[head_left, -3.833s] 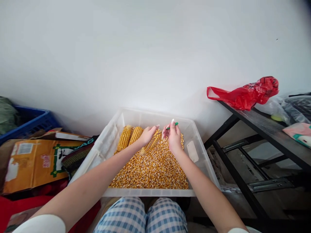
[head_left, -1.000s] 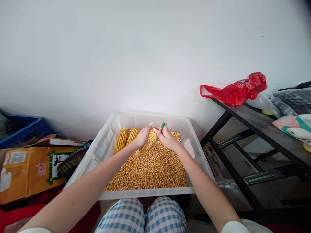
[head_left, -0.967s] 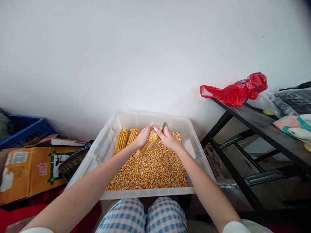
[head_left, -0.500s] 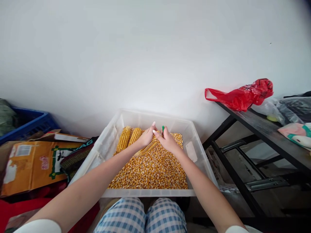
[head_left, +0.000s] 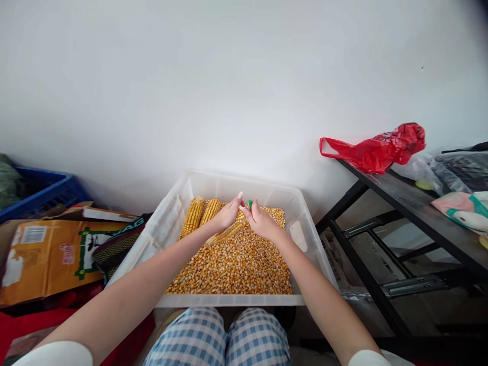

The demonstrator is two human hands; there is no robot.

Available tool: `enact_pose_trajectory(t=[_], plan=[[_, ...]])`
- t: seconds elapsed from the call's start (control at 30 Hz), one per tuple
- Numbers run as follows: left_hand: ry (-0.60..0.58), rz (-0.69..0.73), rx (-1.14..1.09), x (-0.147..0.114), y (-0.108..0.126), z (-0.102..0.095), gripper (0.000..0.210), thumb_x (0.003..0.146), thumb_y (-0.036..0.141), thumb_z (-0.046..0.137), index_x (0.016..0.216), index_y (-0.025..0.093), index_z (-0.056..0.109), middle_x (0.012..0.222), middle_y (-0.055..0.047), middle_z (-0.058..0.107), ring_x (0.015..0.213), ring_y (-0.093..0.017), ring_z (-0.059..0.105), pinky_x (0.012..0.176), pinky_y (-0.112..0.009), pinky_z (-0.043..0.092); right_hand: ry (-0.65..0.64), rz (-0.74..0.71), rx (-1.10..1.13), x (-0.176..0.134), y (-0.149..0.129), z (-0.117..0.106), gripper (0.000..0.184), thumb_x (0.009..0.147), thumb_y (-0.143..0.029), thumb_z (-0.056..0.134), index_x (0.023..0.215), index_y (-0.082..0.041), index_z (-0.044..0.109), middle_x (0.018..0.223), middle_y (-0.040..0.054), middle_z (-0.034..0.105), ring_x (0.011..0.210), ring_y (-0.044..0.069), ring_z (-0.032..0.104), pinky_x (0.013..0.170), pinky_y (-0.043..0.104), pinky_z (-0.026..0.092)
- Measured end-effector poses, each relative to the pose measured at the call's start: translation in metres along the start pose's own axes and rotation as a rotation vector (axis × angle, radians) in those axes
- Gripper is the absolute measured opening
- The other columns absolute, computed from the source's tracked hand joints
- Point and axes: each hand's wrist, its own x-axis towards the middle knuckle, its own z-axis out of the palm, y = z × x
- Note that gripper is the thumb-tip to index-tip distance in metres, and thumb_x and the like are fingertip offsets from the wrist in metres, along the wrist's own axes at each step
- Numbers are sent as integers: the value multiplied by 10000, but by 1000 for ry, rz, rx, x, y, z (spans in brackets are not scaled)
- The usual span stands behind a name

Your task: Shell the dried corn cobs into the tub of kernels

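Over a clear plastic bin (head_left: 312, 264), my left hand (head_left: 229, 213) is closed around the upper end of a corn cob (head_left: 229, 234), which slants down to the left. My right hand (head_left: 262, 223) is closed on a small green-ended tool (head_left: 250, 204); its working part is hidden by the fingers. The two hands meet at the thumbs. Loose corn kernels (head_left: 236, 269) fill much of the bin beneath them. Two whole ears, a left corn ear (head_left: 192, 217) and a right corn ear (head_left: 211, 210), lie on the kernels left of my hands.
On the left are a blue crate (head_left: 49, 190), an orange cardboard box (head_left: 53, 259) and a black mesh bag (head_left: 118, 244). A black metal rack (head_left: 404, 201) stands right, carrying a red plastic bag (head_left: 375, 152). A white wall (head_left: 244, 91) rises behind the bin.
My right hand and the green tool end have shifted slightly left, closer to my left hand. The whole view has moved a little; the left hand keeps its hold on the cob.
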Motion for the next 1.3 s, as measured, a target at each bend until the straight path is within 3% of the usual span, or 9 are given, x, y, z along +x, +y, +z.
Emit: enact_pose_trajectory(t=[0.2, 0.3, 0.43, 0.63, 0.83, 1.0, 1.13, 1.3], plan=[[27, 5, 10, 0, 5, -3, 611, 860, 568, 93, 867, 166, 553, 873, -44, 636, 890, -204, 552, 870, -328, 382, 72, 83, 225, 5, 9, 2, 200, 899, -415, 288, 905, -217, 309, 737, 6, 491, 596, 135, 532, 552, 255, 416], [84, 31, 120, -2, 7, -5, 616, 864, 562, 74, 927, 174, 548, 939, -62, 629, 928, -217, 558, 873, -337, 377, 129, 162, 451, 8, 11, 5, 260, 861, -481, 352, 891, -224, 319, 781, -10, 461, 538, 94, 519, 509, 237, 456], [79, 45, 270, -7, 8, -3, 606, 873, 539, 48, 991, 183, 523, 909, -81, 626, 882, -228, 589, 798, -339, 411, 97, 289, 648, 11, 11, 17, 384, 786, -545, 455, 970, -230, 333, 852, 1, 443, 530, 86, 538, 423, 229, 473], [123, 46, 389, -11, 12, -1, 558, 882, 523, 25, 992, 193, 461, 782, -65, 606, 729, -218, 605, 675, -320, 425, 49, 304, 563, 12, 12, 29, 364, 828, -562, 365, 973, -233, 302, 810, 0, 487, 410, 76, 517, 366, 223, 427], [113, 27, 445, -10, 13, 0, 522, 886, 519, 45, 1007, 190, 433, 750, -62, 585, 688, -216, 603, 627, -306, 416, 89, 268, 501, 10, 9, 27, 294, 866, -521, 296, 907, -233, 249, 792, 13, 482, 396, 96, 524, 354, 236, 407], [198, 6, 393, -7, 11, -1, 577, 879, 530, 13, 986, 181, 461, 777, -79, 601, 764, -224, 604, 692, -321, 421, 79, 276, 613, 12, 10, 18, 286, 849, -499, 357, 887, -246, 227, 808, -12, 436, 422, 87, 542, 404, 242, 454], [183, -7, 481, -9, 14, -2, 581, 878, 531, 19, 1047, 175, 445, 727, -80, 601, 732, -246, 614, 644, -320, 412, 113, 317, 699, 12, 6, 14, 372, 799, -561, 415, 902, -250, 238, 828, -12, 427, 443, 82, 531, 441, 267, 496], [138, 35, 538, -15, 20, 1, 564, 885, 504, 11, 1076, 167, 420, 709, -77, 593, 674, -243, 614, 580, -304, 400, 124, 336, 642, 13, 5, 25, 384, 781, -549, 455, 906, -237, 271, 864, 21, 474, 524, 102, 550, 429, 255, 495]])
